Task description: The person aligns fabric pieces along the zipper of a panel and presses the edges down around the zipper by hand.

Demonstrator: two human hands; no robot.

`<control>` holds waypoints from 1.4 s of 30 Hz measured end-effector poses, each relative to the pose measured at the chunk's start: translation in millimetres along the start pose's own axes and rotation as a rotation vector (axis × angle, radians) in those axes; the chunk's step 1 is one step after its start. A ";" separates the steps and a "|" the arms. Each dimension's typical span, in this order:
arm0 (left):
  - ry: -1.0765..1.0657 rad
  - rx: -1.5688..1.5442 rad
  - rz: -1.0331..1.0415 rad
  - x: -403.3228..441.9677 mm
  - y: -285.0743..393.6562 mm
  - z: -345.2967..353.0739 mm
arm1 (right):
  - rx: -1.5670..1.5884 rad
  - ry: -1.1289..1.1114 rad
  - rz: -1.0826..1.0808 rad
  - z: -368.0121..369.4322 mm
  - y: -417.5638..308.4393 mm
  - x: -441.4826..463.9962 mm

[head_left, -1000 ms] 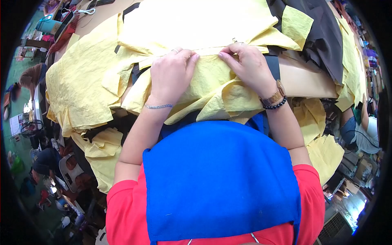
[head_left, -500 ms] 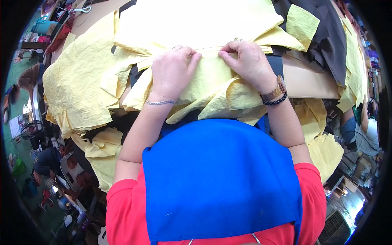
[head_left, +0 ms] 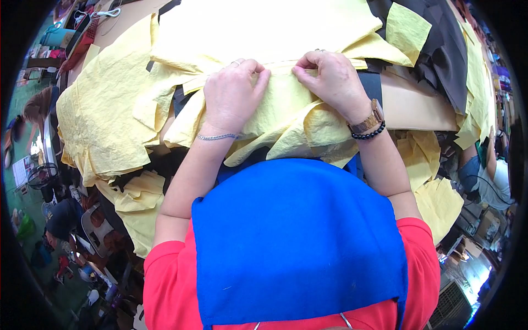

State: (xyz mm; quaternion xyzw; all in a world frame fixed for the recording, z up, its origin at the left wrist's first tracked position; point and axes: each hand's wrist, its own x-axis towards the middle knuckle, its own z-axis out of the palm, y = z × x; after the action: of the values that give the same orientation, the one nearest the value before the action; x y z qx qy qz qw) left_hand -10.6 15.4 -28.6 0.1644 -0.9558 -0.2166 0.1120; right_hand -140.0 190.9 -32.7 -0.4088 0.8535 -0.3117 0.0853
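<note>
A teal container (head_left: 53, 37) sat near ten o'clock, whatever it held too small to make out. The yellow cloth (head_left: 280, 104) lay at twelve o'clock, its far part washed out by glare and cut off by the top edge. The left hand (head_left: 235, 91) at eleven o'clock and the right hand (head_left: 335, 82) at one o'clock each pinched its folded band between thumb and fingers, backs upward, some fingertips hidden.
</note>
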 end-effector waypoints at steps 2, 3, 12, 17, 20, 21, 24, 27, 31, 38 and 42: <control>0.023 0.009 0.013 -0.8 -0.5 2.0 | 0.000 0.013 -0.001 1.5 0.4 -0.5; 0.033 0.014 0.020 -1.0 -0.9 2.7 | 0.003 0.016 -0.002 1.9 0.4 -0.5; -0.004 0.103 0.038 0.4 0.4 2.6 | -0.016 0.037 -0.012 3.4 -0.7 -1.0; 0.112 0.225 0.406 -17.3 16.1 24.9 | -0.105 0.060 -0.025 3.6 -8.2 -3.3; 0.045 0.207 0.404 -28.9 21.8 20.8 | -0.116 0.075 -0.017 -3.4 -10.0 -11.8; 0.034 0.216 0.406 -30.6 22.1 19.7 | -0.109 0.075 -0.009 -7.0 -7.9 -15.7; 0.002 0.242 0.401 -30.7 22.9 19.5 | -0.036 0.120 0.009 -20.0 5.3 -24.6; -0.006 0.266 0.399 -29.8 25.4 19.4 | -0.019 0.122 0.034 -29.7 12.2 -26.0; -0.027 0.287 0.388 -27.8 26.7 20.5 | -0.013 0.117 0.068 -26.8 18.4 -23.5; -0.055 0.309 0.390 -29.9 26.7 24.2 | -0.017 0.153 0.097 -20.9 19.3 -22.7; -0.061 0.313 0.383 -29.0 29.3 24.0 | -0.035 0.176 0.083 -17.3 22.6 -22.0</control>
State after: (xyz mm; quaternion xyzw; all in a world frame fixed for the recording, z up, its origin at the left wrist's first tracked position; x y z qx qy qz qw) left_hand 1.5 60.0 -40.7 -0.0110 -0.9943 -0.0456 0.0953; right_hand -147.1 226.0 -35.0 -0.3455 0.8793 -0.3275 0.0154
